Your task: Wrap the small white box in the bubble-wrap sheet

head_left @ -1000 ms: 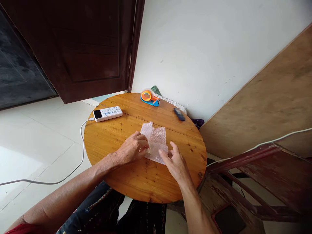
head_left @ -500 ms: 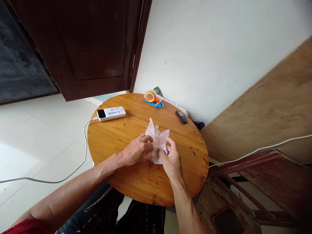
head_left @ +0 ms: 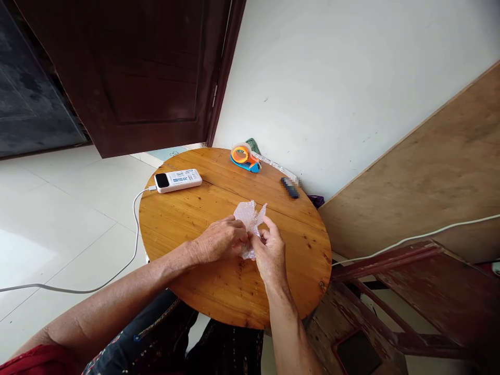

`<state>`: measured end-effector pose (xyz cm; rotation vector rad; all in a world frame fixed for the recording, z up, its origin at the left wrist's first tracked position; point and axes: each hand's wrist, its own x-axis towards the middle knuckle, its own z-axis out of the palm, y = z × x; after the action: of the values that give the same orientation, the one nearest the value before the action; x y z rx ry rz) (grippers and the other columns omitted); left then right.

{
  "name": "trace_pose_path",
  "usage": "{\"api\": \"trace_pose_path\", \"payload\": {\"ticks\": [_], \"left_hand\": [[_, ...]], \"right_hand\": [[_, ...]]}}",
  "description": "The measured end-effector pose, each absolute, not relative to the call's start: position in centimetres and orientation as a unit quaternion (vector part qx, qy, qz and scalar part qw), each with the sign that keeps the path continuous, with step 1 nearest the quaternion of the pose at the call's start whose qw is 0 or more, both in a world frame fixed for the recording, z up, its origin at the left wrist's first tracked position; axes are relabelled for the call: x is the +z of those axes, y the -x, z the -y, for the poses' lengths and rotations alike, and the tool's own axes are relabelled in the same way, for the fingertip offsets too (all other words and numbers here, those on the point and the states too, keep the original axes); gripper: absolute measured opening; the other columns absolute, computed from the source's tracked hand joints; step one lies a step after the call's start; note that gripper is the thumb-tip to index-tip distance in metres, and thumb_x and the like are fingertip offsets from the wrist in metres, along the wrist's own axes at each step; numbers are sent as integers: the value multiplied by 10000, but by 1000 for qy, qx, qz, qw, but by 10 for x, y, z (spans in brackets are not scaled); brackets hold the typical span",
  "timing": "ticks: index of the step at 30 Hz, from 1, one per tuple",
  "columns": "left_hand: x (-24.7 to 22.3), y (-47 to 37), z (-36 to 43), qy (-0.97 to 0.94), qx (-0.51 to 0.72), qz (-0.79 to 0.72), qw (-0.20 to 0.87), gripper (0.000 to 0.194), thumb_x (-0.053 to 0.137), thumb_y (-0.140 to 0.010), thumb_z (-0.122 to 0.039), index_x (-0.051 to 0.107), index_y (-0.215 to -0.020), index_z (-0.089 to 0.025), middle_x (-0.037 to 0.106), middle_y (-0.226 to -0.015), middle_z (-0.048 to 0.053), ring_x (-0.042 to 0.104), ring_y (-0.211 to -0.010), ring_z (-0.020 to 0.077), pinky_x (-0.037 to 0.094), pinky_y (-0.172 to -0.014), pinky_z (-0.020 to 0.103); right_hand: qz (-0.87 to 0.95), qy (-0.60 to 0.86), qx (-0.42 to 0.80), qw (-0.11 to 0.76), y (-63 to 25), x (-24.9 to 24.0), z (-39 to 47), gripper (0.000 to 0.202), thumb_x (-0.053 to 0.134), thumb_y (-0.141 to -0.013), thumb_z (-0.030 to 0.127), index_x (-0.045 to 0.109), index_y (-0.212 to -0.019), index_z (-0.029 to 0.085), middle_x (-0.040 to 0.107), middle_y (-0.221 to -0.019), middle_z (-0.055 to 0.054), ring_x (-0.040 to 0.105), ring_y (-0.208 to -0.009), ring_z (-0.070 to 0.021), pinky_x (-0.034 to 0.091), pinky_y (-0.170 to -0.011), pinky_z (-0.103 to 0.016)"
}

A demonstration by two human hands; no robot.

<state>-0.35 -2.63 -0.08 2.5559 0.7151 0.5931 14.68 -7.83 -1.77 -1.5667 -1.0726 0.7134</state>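
Note:
A piece of clear bubble wrap [head_left: 246,214] is bunched up between my hands over the round wooden table [head_left: 219,291]. My left hand [head_left: 224,237] grips its left side with curled fingers. From the right, my right hand [head_left: 269,250] pinches the wrap, thumb and fingers folding its edge inward. Two flaps of the plastic stick up past my fingertips. Whether anything lies inside the wrap cannot be made out.
A white power bank [head_left: 178,180] with a cable [head_left: 136,229] lies at the table's left. At the back stands an orange and blue tape dispenser [head_left: 245,157]. A dark blurred object [head_left: 289,187] lies at the right rim. A wooden chair [head_left: 390,291] stands beside the table.
The bubble wrap's right side has been folded inward, so the wrap is narrower. My right hand has moved left, closer to my left hand.

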Motion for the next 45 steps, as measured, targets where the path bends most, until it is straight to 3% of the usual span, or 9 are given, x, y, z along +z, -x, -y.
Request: {"api": "trace_pose_path", "payload": {"ticks": [4, 10, 14, 18, 24, 31, 34, 39, 45], "left_hand": [[-4, 5, 27, -897, 239, -262, 263, 153, 549, -851, -95, 682, -845, -172, 693, -947, 72, 607, -949, 209, 472, -852, 294], [-8, 2, 32, -837, 276, -336, 332, 147, 645, -810, -196, 627, -955, -191, 654, -932, 36, 603, -815, 165, 483, -746, 269], [-16, 2, 30, -804, 314, -341, 373, 323, 659, -739, -146, 581, -1050, -184, 616, -891, 3, 548, -671, 114, 456, -658, 245], [-19, 0, 29, -761, 327, -380, 412, 332, 672, -727, -190, 578, -1045, -173, 563, -754, -35, 523, -626, 118, 417, -587, 230], [-7, -11, 31, -780, 272, -440, 352, 161, 674, -709, -182, 586, -845, -182, 599, -844, 14, 567, -742, 162, 435, -653, 266], [-8, -11, 25, -839, 210, -403, 301, 323, 620, -683, -131, 592, -1000, -185, 619, -980, 72, 587, -897, 238, 480, -763, 337], [-9, -10, 24, -858, 223, -376, 269, 376, 607, -661, -124, 581, -1030, -190, 614, -1013, 84, 546, -992, 277, 474, -851, 394], [-12, -7, 25, -845, 249, -349, 319, 453, 597, -619, -109, 527, -1058, -197, 586, -1043, 72, 521, -989, 259, 479, -845, 382], [-21, -5, 28, -824, 260, -347, 365, 496, 572, -639, -99, 491, -1115, -214, 559, -1028, 50, 536, -932, 219, 486, -820, 339]], "right_hand": [[461, 669, 315, 491, -148, -12, 80, 732, 641, -781, 414, 434, -1425, 136, 719, -885, -58, 574, -547, -138, 427, -428, -237], [503, 626, 388, 453, -159, 0, 92, 721, 532, -874, 456, 346, -1495, 138, 732, -1020, -106, 597, -559, -135, 428, -414, -238], [607, 593, 345, 402, -161, 0, 98, 610, 460, -906, 290, 340, -1490, 161, 701, -1196, -142, 677, -749, -168, 574, -649, -322], [680, 572, 272, 369, -161, -5, 99, 601, 431, -903, 184, 325, -1495, 177, 694, -1234, -138, 680, -1070, -219, 557, -916, -419], [673, 555, 295, 391, -163, -5, 100, 596, 407, -908, 152, 334, -1496, 210, 712, -1201, -110, 671, -1121, -201, 567, -921, -389], [619, 617, 258, 412, -192, 13, 82, 482, 493, -912, 278, 478, -1385, 183, 752, -1018, -88, 652, -671, -155, 564, -684, -329], [671, 610, 176, 384, -211, 17, 57, 432, 513, -879, 224, 544, -1308, 191, 746, -1014, -74, 668, -827, -189, 544, -730, -330], [818, 498, 88, 273, -215, 13, 17, 604, 446, -782, 8, 546, -1326, 249, 705, -1160, -47, 548, -1241, -231, 423, -1037, -445], [828, 485, 10, 282, -205, 8, 13, 467, 488, -817, 1, 636, -1183, 251, 707, -927, -31, 593, -1086, -241, 417, -966, -407]]}}
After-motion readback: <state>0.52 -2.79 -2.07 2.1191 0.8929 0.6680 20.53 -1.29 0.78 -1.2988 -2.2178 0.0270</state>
